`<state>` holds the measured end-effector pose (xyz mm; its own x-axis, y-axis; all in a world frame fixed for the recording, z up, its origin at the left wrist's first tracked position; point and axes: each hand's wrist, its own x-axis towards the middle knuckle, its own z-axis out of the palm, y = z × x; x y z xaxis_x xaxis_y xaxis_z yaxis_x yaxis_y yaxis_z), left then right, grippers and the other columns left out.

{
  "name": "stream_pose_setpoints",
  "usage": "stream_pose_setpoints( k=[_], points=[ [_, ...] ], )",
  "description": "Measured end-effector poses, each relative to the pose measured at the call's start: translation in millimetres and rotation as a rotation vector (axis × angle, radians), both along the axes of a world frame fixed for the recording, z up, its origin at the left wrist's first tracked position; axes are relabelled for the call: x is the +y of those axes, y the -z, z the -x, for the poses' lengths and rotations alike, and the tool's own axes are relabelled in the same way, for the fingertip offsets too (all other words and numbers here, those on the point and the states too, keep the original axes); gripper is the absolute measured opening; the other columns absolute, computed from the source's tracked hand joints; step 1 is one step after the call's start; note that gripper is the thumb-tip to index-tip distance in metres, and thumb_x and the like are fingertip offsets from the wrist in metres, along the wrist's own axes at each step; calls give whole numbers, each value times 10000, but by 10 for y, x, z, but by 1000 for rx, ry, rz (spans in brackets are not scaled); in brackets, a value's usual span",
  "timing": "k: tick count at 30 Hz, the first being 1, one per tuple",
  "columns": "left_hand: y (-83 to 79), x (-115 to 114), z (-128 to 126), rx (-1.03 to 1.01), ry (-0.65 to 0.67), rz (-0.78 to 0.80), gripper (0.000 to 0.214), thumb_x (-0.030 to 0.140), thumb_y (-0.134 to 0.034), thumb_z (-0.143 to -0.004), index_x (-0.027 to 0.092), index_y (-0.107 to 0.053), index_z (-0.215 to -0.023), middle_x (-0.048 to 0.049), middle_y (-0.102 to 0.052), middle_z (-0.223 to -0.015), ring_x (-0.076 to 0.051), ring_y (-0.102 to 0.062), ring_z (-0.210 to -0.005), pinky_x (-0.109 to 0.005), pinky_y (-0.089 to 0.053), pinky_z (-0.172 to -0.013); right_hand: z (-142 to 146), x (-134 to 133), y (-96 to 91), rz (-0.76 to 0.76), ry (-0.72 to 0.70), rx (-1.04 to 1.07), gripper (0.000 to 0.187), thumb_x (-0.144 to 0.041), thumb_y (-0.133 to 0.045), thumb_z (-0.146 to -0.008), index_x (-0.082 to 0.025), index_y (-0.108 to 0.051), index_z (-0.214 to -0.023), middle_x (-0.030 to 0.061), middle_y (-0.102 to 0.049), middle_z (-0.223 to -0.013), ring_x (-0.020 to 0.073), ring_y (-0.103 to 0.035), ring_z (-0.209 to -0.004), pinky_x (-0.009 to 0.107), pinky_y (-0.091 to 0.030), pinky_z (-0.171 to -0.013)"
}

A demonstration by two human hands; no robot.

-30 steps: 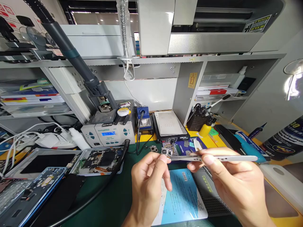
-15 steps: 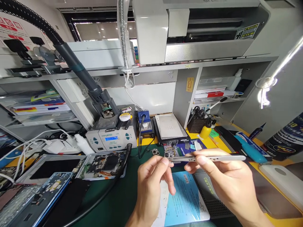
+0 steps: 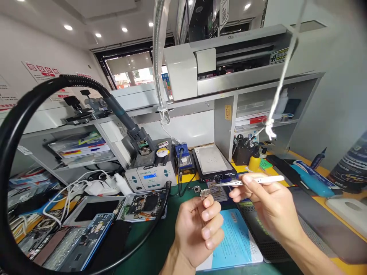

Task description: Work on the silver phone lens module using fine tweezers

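Note:
My left hand is closed, pinching a small silvery camera module between thumb and fingertip. Its details are too small to make out. Pale tweezers lie in the closed fingers of my right hand. Their thin tips point left, a little to the right of the module and apart from it. On the green mat behind my left hand rests another small metal part. Below the hands is a blue and white booklet, and a clear bag of small parts lies beyond them.
A hot-air station and a flat-topped device stand at the back. The black hose loops across the left side. Opened phones and a board tray lie left. A yellow bottle stands back right.
The tweezer tips have moved away from the module in my left hand, up and to the right. My left hand has turned, fingers now curled in view. The camera view has tilted up.

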<state>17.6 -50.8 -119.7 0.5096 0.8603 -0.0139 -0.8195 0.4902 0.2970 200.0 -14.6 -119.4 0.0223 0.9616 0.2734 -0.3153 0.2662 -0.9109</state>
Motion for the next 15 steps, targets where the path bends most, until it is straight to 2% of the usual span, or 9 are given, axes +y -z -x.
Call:
stream_pose_setpoints(
  k=[5, 10, 15],
  points=[
    [-3, -151, -7, -10, -1, 1, 210, 192, -547, -890, 139, -591, -692, 42, -463, -558, -74, -468, -357, -195, -406, -322, 51, 93, 75, 36, 15, -26, 227, -376, -683, -989, -149, -688, -994, -14, -722, -775, 150, -714, -644, 315, -612, -627],
    [199, -433, 179, 32, -98, 95, 210, 188, -579, -892, 128, -619, -694, 36, -498, -555, -74, -508, -383, -190, -412, -356, 93, 273, 174, 125, 76, -98, 247, -381, -652, -1008, -152, -677, -1094, 28, -717, -954, 151, -696, -714, 312, -602, -636],
    [362, -731, 338, 97, -81, 205, 131, 150, -630, -836, 113, -613, -711, 53, -488, -541, -44, -483, -374, -154, -377, -359, 140, 324, 161, 119, 100, -140, 273, -371, -649, -1009, -161, -657, -1183, 56, -711, -1067, 178, -710, -806, 343, -612, -684]
  ],
)
